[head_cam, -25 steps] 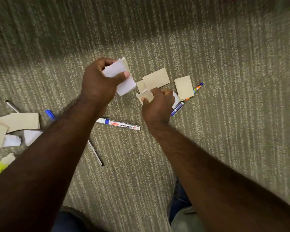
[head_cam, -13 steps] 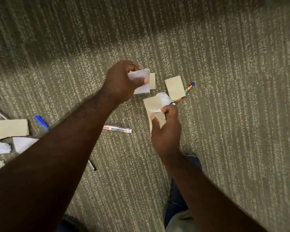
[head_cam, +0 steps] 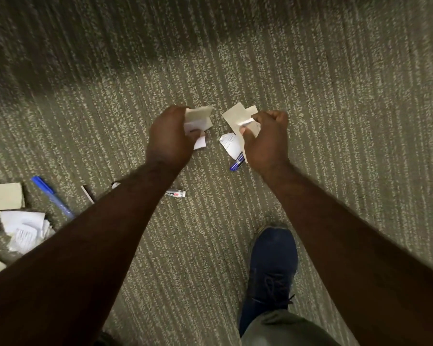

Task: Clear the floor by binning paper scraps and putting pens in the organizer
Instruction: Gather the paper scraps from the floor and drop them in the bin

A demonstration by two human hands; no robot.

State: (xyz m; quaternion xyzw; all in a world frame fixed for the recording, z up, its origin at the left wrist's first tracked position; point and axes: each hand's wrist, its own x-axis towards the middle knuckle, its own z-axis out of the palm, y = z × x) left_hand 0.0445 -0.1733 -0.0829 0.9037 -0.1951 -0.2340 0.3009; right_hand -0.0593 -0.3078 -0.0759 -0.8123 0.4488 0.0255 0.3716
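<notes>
My left hand [head_cam: 171, 136] is closed around a bunch of white and tan paper scraps [head_cam: 199, 118]. My right hand [head_cam: 266, 138] grips tan paper scraps [head_cam: 238, 116] of its own. Just below them a white scrap with printed lines [head_cam: 229, 143] and a blue pen [head_cam: 236, 163] lie on the carpet, partly hidden by my right hand. A whiteboard marker [head_cam: 176, 194] pokes out from under my left forearm. A blue pen [head_cam: 51, 197] lies at the left.
More tan scraps [head_cam: 3, 197] and crumpled white scraps [head_cam: 25, 231] are heaped at the left edge. A thin pen [head_cam: 87, 194] lies near my left forearm. My dark blue shoe [head_cam: 271, 265] stands on the carpet [head_cam: 335, 121] at lower right.
Both hands have risen and moved up the view with their scraps. My right hand now holds more tan paper; the tan scraps that lay near the striped pen are gone from the carpet.
</notes>
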